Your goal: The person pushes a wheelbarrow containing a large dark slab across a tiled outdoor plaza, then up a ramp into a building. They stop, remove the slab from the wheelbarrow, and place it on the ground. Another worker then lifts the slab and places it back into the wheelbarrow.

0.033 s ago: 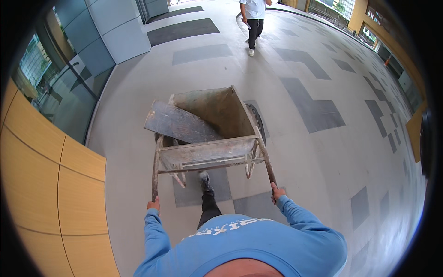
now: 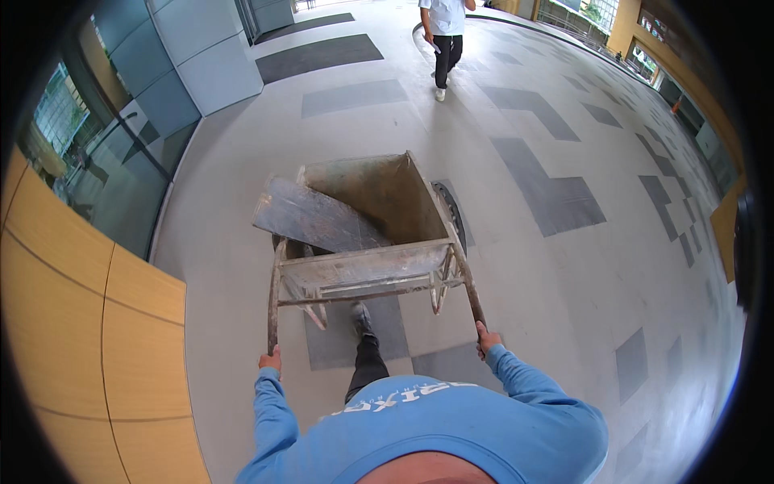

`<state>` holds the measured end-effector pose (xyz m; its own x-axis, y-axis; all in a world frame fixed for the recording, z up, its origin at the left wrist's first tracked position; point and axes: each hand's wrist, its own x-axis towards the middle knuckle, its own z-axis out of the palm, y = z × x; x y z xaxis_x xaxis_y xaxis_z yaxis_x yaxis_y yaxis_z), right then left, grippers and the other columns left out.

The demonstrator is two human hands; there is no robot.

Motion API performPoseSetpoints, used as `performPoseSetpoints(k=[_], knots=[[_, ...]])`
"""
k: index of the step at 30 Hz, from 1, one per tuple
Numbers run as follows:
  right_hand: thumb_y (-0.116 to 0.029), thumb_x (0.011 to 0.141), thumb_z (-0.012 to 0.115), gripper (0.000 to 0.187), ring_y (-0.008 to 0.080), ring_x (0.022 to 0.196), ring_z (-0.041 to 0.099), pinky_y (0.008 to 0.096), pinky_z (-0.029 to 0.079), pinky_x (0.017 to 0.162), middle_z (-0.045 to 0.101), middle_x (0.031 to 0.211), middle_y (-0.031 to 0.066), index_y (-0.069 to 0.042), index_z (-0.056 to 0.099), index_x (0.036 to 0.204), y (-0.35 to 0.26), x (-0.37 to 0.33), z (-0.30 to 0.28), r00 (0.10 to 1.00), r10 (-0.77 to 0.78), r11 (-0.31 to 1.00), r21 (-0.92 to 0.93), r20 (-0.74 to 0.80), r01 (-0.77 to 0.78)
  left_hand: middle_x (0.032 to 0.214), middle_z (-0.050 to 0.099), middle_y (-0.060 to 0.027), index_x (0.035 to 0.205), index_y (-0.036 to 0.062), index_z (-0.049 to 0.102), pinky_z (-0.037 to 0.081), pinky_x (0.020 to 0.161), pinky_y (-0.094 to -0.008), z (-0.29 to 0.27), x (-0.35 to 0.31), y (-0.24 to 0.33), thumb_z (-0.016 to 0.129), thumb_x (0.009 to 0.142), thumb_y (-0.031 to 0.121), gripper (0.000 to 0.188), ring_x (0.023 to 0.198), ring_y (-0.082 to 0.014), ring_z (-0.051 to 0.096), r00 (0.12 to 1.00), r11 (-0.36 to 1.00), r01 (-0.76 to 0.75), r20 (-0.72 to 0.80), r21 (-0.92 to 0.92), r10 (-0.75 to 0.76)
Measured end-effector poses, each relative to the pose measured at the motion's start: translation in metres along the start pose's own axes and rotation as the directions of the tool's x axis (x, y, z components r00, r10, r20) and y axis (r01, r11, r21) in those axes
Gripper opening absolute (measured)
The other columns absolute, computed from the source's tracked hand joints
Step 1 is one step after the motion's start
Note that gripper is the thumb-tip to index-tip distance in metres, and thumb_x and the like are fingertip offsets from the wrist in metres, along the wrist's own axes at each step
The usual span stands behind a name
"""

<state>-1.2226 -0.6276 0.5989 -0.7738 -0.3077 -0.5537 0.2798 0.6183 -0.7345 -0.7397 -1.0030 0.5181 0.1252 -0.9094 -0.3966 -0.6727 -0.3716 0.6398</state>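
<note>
The left hand has its fingers wrapped around the end of the left handle, and the right hand has its fingers wrapped around the end of the right handle. Both handles belong to 1 worn metal cart, which stands directly ahead of the 2 sets of fingers, its open box between their lines and well apart from them. A crossbar joins the handles just ahead of the fingers.

Farther ahead of the left fingers, 1 flat dark board slants across the box, its left end sticking out past the side and its other end down inside. Ahead of the right fingers, 1 wheel shows beside the box.

Between the 2 hands and a little ahead of them is a dusty shoe, below a dark trouser leg. A blue sweatshirt covers both arms, down to the wrists behind the fingers.

To the left of the left fingers rises a wood-coloured wall; the grey floor spreads right of the right fingers. Far ahead of both hands is another person in a pale top and dark trousers.
</note>
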Motion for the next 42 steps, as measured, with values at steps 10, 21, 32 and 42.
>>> performPoseSetpoints(k=[10, 21, 32, 42], knots=[[-0.067, 0.073, 0.051, 0.064, 0.0202, 0.038, 0.048, 0.035, 0.037, 0.035, 0.046, 0.048, 0.0058, -0.003, 0.05, 0.068, -0.062, 0.124, -0.059, 0.999, -0.043, 0.997, 0.057, 0.008, 0.042, 0.065, 0.06, -0.0189, 0.087, -0.0072, 0.058, 0.048, 0.046, -0.0402, 0.072, 0.007, 0.133, 0.052, 0.078, 0.057, 0.065, 0.053, -0.0314, 0.061, 1.0, 1.0, 0.001, 0.027, 0.013, -0.001], [-0.068, 0.074, 0.048, 0.064, 0.0183, 0.035, 0.046, 0.034, 0.035, 0.033, 0.046, 0.047, 0.0056, -0.005, 0.049, 0.063, -0.169, 0.109, 0.005, 1.0, -0.001, 0.987, 0.16, 0.024, -0.003, 0.056, 0.056, -0.0163, 0.078, -0.0063, 0.055, 0.045, 0.039, -0.0404, 0.017, 0.117, 0.228, 0.052, 0.077, 0.06, 0.066, 0.042, -0.0283, 0.055, 0.995, 0.993, -0.081, -0.058, 0.085, 0.086], [-0.069, 0.074, 0.047, 0.064, 0.0177, 0.036, 0.045, 0.0338, 0.035, 0.034, 0.047, 0.05, 0.0048, -0.005, 0.05, 0.072, -0.254, 0.181, 0.029, 0.999, 0.026, 0.997, 0.08, -0.024, -0.024, 0.073, 0.061, -0.0229, 0.085, -0.009, 0.059, 0.051, 0.053, -0.0413, 0.04, 0.171, 0.346, 0.051, 0.075, 0.063, 0.073, 0.059, -0.0342, 0.062, 0.996, 0.99, -0.092, 0.015, 0.105, 0.091], [-0.073, 0.071, 0.045, 0.069, 0.0194, 0.036, 0.047, 0.0342, 0.036, 0.032, 0.046, 0.047, 0.0063, -0.005, 0.048, 0.064, -0.257, 0.232, -0.029, 0.994, 0.074, 0.997, 0.03, -0.078, -0.071, 0.093, 0.06, -0.0278, 0.094, -0.0071, 0.06, 0.047, 0.077, -0.0441, 0.106, 0.174, 0.369, 0.051, 0.076, 0.059, 0.069, 0.087, -0.0398, 0.059, 0.993, 0.986, -0.118, 0.03, 0.122, 0.115]])
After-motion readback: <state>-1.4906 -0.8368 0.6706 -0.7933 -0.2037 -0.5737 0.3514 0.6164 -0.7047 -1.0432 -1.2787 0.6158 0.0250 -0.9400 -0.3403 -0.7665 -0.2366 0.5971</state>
